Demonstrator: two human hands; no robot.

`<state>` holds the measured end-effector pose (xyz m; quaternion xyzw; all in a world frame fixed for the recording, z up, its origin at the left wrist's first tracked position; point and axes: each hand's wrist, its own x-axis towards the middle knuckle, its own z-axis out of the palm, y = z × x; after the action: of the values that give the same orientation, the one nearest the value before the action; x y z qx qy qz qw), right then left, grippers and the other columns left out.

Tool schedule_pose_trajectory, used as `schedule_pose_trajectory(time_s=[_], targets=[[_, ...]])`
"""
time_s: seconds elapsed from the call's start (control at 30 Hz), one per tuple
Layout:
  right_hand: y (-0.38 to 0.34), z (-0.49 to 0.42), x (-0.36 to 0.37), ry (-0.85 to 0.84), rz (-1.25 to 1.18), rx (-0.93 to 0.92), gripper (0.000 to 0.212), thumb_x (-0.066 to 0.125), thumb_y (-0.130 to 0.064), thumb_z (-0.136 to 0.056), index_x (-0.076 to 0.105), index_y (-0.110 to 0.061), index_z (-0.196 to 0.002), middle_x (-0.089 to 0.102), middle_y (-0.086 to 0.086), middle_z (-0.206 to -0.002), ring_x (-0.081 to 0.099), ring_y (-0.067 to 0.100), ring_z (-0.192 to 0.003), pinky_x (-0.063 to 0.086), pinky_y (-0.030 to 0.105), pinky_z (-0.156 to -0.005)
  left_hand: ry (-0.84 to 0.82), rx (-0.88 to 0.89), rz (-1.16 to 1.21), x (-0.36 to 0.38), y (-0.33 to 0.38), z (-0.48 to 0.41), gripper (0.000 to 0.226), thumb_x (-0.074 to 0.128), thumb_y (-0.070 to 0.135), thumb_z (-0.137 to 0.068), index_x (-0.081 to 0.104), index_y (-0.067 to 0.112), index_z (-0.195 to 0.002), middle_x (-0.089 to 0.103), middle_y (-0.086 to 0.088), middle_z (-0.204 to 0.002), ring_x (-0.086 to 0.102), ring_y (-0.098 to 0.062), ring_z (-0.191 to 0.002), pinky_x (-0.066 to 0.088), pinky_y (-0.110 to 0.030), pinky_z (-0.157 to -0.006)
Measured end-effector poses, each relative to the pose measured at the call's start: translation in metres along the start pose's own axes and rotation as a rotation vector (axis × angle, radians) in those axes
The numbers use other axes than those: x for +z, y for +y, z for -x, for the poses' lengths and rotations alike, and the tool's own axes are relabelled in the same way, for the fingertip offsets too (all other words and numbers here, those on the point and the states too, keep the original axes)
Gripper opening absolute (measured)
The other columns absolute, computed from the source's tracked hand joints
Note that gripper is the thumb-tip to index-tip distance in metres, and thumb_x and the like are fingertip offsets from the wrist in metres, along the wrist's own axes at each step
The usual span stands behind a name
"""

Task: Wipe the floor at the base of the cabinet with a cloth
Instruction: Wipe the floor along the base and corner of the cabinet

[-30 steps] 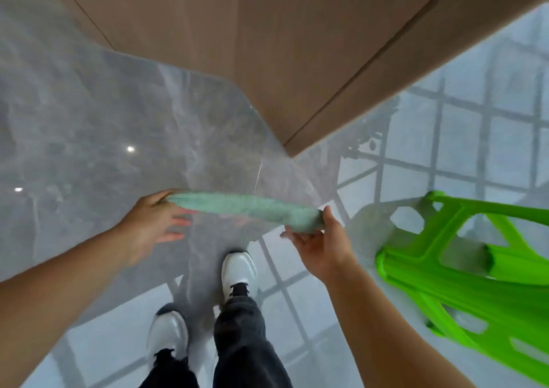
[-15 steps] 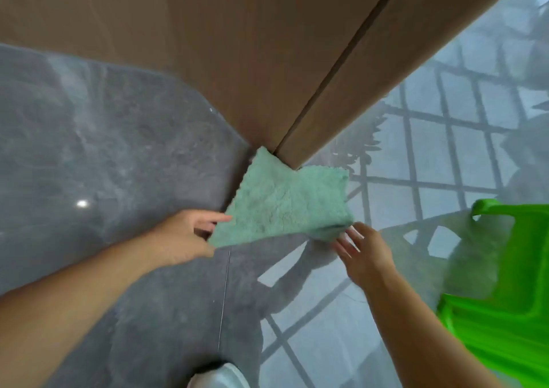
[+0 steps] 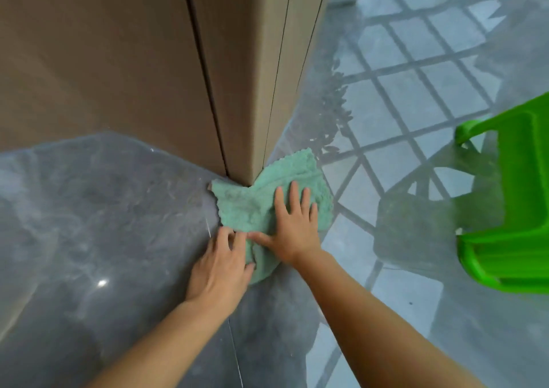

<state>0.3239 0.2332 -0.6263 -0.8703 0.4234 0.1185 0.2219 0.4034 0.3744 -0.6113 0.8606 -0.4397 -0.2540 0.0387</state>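
A mint-green fluffy cloth [image 3: 252,206] lies on the glossy grey floor [image 3: 104,224], pushed against the bottom corner of the brown wooden cabinet [image 3: 237,76]. My right hand [image 3: 292,227] presses flat on the cloth with fingers spread. My left hand [image 3: 221,266] rests on the cloth's near edge, fingers curled onto the fabric. Part of the cloth wraps around both sides of the cabinet corner.
A bright green plastic chair [image 3: 511,206] stands on the floor at the right, about an arm's width from the cloth. Window-grid reflections cross the floor to the right of the cabinet. Open floor stretches to the left.
The cloth was held stretched between both hands in the air, then came down to the cabinet corner. It now lies on the floor with both hands on top. The view has dropped much closer.
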Motion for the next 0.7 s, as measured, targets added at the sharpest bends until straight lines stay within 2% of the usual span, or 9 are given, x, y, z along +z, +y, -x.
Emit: schedule_pose_trajectory(time_s=[0.13,0.2,0.27,0.3,0.4,0.47,0.57,0.63,0.7], targets=[[0.035,-0.003,-0.014,0.046,0.075,-0.112,0.083,0.063,-0.065,-0.076,0.033,-0.033,-0.147,0.017,0.007,-0.16,0.017,0.038,-0.142,0.026,0.049,-0.113,-0.122,-0.032,-0.006,-0.004,-0.004,-0.001,0.029,0.054,0.048,-0.092,0.054,0.024,-0.109,0.053,0.002,-0.117,0.06,-0.024,-0.112,0.053,-0.043,-0.088],[0.048,0.002,-0.02,-0.066,0.157,-0.173,0.099,0.061,-0.076,-0.068,0.019,-0.039,-0.15,0.007,0.005,-0.161,0.012,0.038,-0.14,0.023,0.054,-0.111,-0.114,-0.027,0.007,-0.007,0.001,-0.002,0.023,0.048,0.043,-0.096,0.054,0.022,-0.105,0.055,0.001,-0.116,0.064,-0.028,-0.107,0.053,-0.045,-0.085],[0.056,0.0,-0.025,-0.159,0.273,-0.27,0.111,0.058,-0.081,-0.064,-0.001,-0.043,-0.151,-0.008,0.006,-0.162,0.002,0.036,-0.141,0.017,0.057,-0.112,0.03,-0.077,0.108,-0.013,0.0,-0.011,0.019,0.048,0.036,-0.097,0.052,0.018,-0.101,0.057,-0.004,-0.111,0.064,-0.036,-0.099,0.052,-0.047,-0.077],[0.062,-0.008,-0.031,-0.163,0.33,-0.324,0.106,0.055,-0.079,-0.069,-0.003,-0.045,-0.15,-0.01,0.006,-0.162,0.001,0.035,-0.142,0.017,0.056,-0.113,0.135,-0.102,0.205,-0.016,-0.001,-0.017,0.016,0.051,0.031,-0.096,0.052,0.015,-0.098,0.058,-0.007,-0.107,0.062,-0.039,-0.095,0.049,-0.047,-0.074],[0.07,-0.053,-0.066,-0.036,0.257,-0.288,0.073,0.053,-0.053,-0.091,0.017,-0.039,-0.152,0.006,0.006,-0.164,0.017,0.034,-0.145,0.024,0.05,-0.115,0.396,-0.109,0.441,-0.026,-0.004,-0.038,0.004,0.054,0.01,-0.092,0.057,0.008,-0.096,0.058,-0.016,-0.101,0.057,-0.042,-0.091,0.042,-0.045,-0.077],[0.06,-0.088,-0.089,0.184,-0.095,-0.07,0.061,0.054,-0.038,-0.095,0.031,-0.023,-0.15,0.028,0.013,-0.157,0.033,0.033,-0.14,0.032,0.043,-0.111,0.458,-0.137,0.471,-0.028,-0.009,-0.044,0.014,0.056,0.005,-0.09,0.06,0.005,-0.103,0.058,-0.022,-0.109,0.056,-0.044,-0.099,0.042,-0.048,-0.089],[0.047,-0.107,-0.105,0.521,-0.54,0.204,0.06,0.054,-0.043,-0.094,0.041,-0.01,-0.143,0.052,0.019,-0.139,0.047,0.035,-0.129,0.036,0.038,-0.103,0.431,-0.252,0.244,-0.013,-0.031,-0.034,0.037,0.062,0.02,-0.089,0.058,0.0,-0.12,0.053,-0.031,-0.129,0.05,-0.052,-0.114,0.041,-0.059,-0.099],[0.046,-0.095,-0.09,0.469,-0.528,0.206,0.07,0.051,-0.052,-0.093,0.034,-0.011,-0.147,0.045,0.018,-0.146,0.04,0.033,-0.135,0.033,0.04,-0.11,0.389,-0.253,0.06,0.002,-0.057,-0.016,0.057,0.054,0.037,-0.089,0.052,0.002,-0.135,0.046,-0.032,-0.145,0.043,-0.054,-0.13,0.037,-0.062,-0.104],[0.051,-0.078,-0.064,0.313,-0.338,0.18,0.08,0.041,-0.06,-0.092,0.015,-0.016,-0.154,0.019,0.014,-0.161,0.017,0.03,-0.148,0.016,0.043,-0.119,0.365,-0.153,-0.093,0.017,-0.083,-0.003,0.069,0.04,0.048,-0.09,0.044,0.008,-0.147,0.038,-0.028,-0.156,0.033,-0.049,-0.144,0.029,-0.061,-0.113]])
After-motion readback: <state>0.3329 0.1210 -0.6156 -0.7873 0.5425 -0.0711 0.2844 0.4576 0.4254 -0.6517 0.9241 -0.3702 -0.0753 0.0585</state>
